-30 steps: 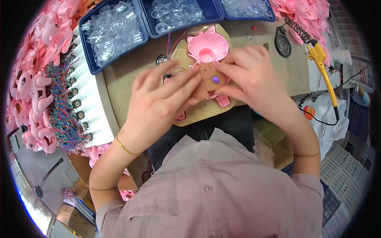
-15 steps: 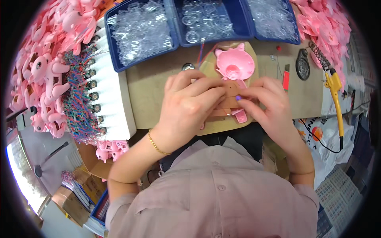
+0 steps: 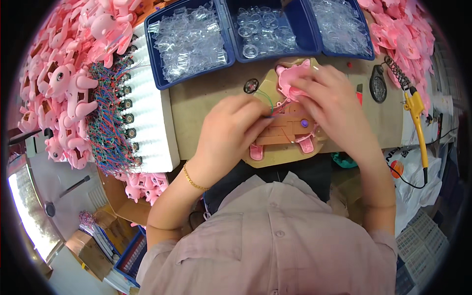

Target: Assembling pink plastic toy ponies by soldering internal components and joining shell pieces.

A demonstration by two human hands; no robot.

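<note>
A pink animal-shaped toy shell (image 3: 287,73) lies hollow side up on a tan pad (image 3: 268,158), its round head part away from me. In its body sits an orange-brown box (image 3: 278,132) with a purple knob (image 3: 304,123), and two pink legs (image 3: 256,152) stick out towards me. My left hand (image 3: 231,125) is closed at the body's upper left, pinching thin wires (image 3: 271,101). These run to a small round black speaker (image 3: 251,86) just beyond that hand. My right hand (image 3: 334,101) bends over the head part, fingertips and thumb gripping it, slightly blurred.
Blue bins (image 3: 233,54) of clear plastic parts line the back. At left stand a white foam block (image 3: 160,115) with speakers and wires, and piled pink toys (image 3: 73,93). A yellow-handled soldering iron (image 3: 414,105), a dark oval object (image 3: 378,83) and more pink shells (image 3: 393,34) are at right.
My right hand has moved from the purple knob up to the head part. My left hand has drawn back a little, uncovering the box and legs. The speaker now shows with its wires.
</note>
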